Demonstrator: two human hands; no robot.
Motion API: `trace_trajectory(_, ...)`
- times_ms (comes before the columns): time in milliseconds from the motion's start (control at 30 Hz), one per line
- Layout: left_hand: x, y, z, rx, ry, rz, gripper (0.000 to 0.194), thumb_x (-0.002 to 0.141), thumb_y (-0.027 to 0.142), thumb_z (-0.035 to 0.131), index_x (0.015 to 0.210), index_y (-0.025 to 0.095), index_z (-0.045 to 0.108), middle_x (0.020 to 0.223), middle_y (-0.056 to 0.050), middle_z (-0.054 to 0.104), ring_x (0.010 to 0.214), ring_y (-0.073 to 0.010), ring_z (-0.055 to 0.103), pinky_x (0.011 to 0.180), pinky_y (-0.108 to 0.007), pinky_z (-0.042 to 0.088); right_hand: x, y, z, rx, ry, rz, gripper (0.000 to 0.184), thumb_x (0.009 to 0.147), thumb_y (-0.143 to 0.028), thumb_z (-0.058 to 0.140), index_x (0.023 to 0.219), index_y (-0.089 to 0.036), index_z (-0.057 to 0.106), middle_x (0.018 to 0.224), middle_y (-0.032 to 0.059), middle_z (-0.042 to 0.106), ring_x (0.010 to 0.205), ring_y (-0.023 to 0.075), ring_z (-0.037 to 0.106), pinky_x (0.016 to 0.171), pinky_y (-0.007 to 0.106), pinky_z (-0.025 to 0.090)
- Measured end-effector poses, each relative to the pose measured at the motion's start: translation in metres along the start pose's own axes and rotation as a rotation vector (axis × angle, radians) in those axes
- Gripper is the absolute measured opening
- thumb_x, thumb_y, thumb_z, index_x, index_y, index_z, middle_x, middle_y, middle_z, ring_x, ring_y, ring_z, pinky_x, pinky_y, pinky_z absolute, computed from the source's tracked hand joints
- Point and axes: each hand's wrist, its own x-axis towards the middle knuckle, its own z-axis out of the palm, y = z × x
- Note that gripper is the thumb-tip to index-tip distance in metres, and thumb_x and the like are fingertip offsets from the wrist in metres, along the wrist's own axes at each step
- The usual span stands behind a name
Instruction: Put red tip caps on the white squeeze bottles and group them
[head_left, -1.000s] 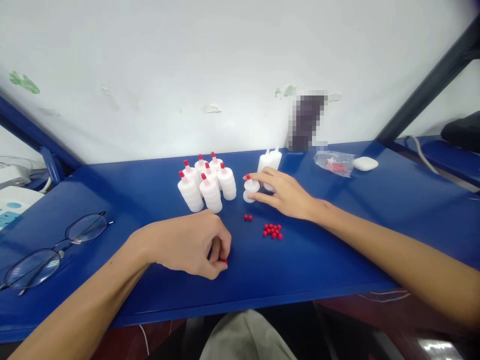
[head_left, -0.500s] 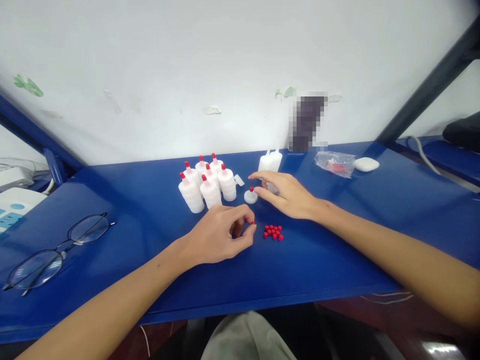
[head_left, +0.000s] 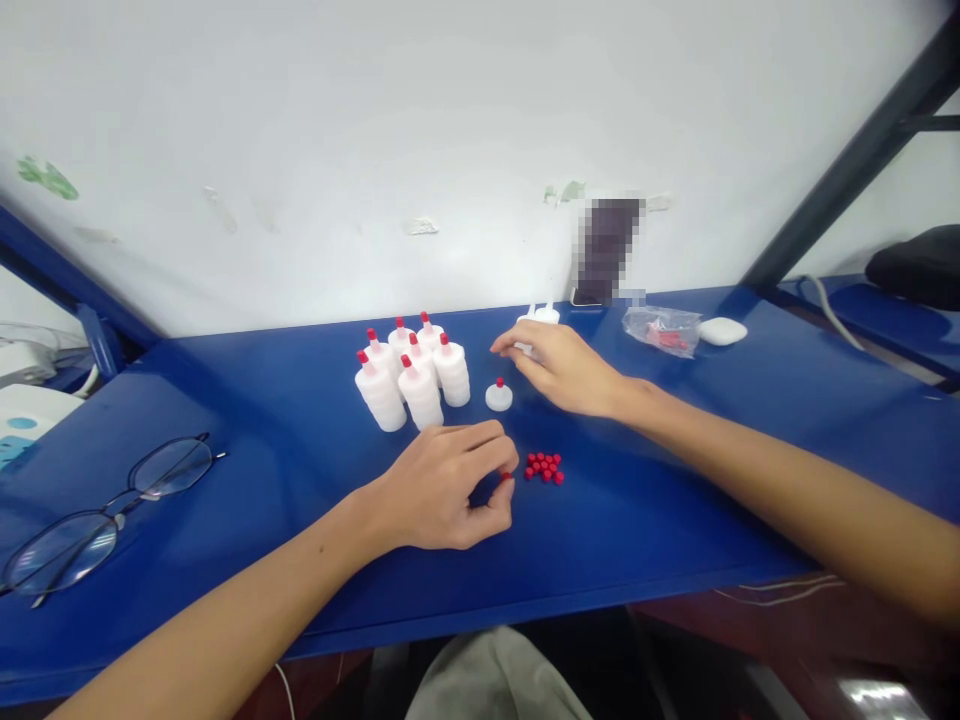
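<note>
My left hand (head_left: 457, 487) is closed in a pinch around a small red cap (head_left: 506, 476), just left of a cluster of several similar red caps (head_left: 544, 467). Farther back, my right hand (head_left: 566, 365) has its fingers stretched out, in front of two white bottles with bare spouts (head_left: 541, 313) that it partly hides. Whether it touches them I cannot tell. Between both hands a white round lid with a red tip (head_left: 499, 396) sits on the blue table. To the left stand several white squeeze bottles (head_left: 421, 395) with red-tipped spouts.
Eyeglasses (head_left: 112, 520) lie at the left. A clear plastic bag with red pieces (head_left: 664, 332) and a white rounded object (head_left: 722, 331) lie at the right. A blurred-out dark rectangular thing (head_left: 607, 250) leans on the wall (head_left: 337, 150). A power strip (head_left: 34, 415) is at far left.
My right hand has moved back, away from the red-tipped lid and toward the bare-spout bottles. My left hand has shifted slightly nearer me. A white flat piece beside the bottles no longer shows.
</note>
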Motion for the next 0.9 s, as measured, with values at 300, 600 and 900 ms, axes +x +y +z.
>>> trace_trajectory(300,0.0,-0.002,-0.002,0.025,0.022,0.017,0.005,0.082,0.015,0.048,0.081,0.017,0.053,0.073,0.0,0.057,0.058,-0.0101,0.045,0.052,-0.024,0.037,0.057,-0.017,0.008,-0.226,-0.234,0.044,0.039,0.085,-0.018,0.05,0.123,-0.021,0.061,0.121,0.0116,0.067,0.102,0.0287,0.064,0.075,0.036,0.047)
trace_trajectory(600,-0.001,-0.003,-0.005,0.045,0.037,0.044,0.005,0.081,0.014,0.049,0.082,0.017,0.054,0.073,0.001,0.057,0.058,-0.0104,0.045,0.052,-0.024,0.039,0.067,-0.017,0.014,-0.249,-0.16,0.093,0.023,0.083,-0.021,0.057,0.1,-0.019,0.071,0.094,0.012,0.071,0.079,0.0242,0.065,0.061,0.031,0.043)
trace_trajectory(900,0.0,-0.001,-0.001,0.058,0.07,0.082,0.006,0.082,0.013,0.049,0.082,0.017,0.052,0.07,0.001,0.056,0.057,-0.0098,0.044,0.05,-0.025,0.035,0.005,-0.017,-0.012,0.196,0.176,0.209,0.019,0.085,-0.028,0.058,0.098,-0.018,0.067,0.093,0.0039,0.072,0.055,0.0125,0.06,0.058,0.03,0.047)
